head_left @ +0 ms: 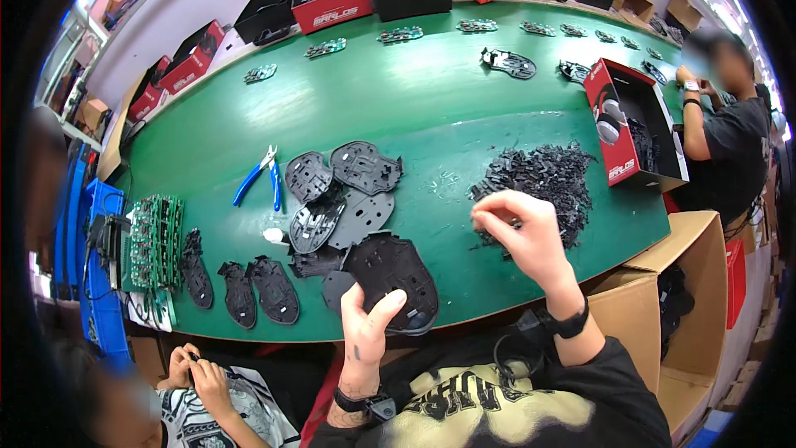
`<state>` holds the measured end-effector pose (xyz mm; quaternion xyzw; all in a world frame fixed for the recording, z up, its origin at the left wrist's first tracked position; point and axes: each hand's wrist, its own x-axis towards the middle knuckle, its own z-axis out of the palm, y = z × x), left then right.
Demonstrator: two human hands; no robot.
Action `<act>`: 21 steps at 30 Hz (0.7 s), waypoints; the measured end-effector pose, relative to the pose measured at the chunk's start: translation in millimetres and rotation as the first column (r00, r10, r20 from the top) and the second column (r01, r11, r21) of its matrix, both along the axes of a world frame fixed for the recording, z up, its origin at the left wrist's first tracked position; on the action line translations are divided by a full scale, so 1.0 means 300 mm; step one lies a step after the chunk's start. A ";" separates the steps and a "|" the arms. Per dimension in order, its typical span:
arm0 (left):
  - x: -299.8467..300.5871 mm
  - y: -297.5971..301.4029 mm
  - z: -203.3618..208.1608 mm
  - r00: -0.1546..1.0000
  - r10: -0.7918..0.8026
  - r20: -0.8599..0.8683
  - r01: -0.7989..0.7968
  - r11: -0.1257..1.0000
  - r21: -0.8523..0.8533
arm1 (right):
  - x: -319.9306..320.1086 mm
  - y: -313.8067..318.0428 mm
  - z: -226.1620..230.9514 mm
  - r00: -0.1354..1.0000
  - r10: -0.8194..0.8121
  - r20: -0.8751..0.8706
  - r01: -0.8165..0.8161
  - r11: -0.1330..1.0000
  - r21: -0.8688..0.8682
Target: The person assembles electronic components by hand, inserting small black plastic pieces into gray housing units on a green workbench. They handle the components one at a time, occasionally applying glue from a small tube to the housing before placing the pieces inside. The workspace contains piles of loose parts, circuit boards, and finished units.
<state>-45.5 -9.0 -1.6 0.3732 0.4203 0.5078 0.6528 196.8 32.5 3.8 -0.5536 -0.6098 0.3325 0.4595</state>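
Note:
My left hand (pixel 366 333) grips a black plastic mouse shell (pixel 393 276) by its lower left side, thumb over the open inner face. Beside a pile of small black plastic parts (pixel 543 187), my right hand (pixel 526 236) is closed in a pinch; what sits between its fingertips is too small to make out. Left of the held shell, more black shells (pixel 365 168) lie in a loose heap, some overlapping. Three narrower black shells (pixel 274 289) rest in a row nearer the table's front edge. Blue-handled cutting pliers (pixel 264 178) lie behind them with the handles apart.
Green circuit boards (pixel 155 242) stand stacked at the left; several more line the table's far side. A red and black box (pixel 622 129) of parts stands at the right, above an open cardboard carton (pixel 684 307). Co-workers sit at the lower left and far right.

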 end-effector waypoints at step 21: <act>0.051 0.037 0.051 0.992 -0.083 -0.093 0.089 0.994 0.059 | -0.092 -0.105 0.084 0.945 0.324 0.031 -0.326 0.938 0.118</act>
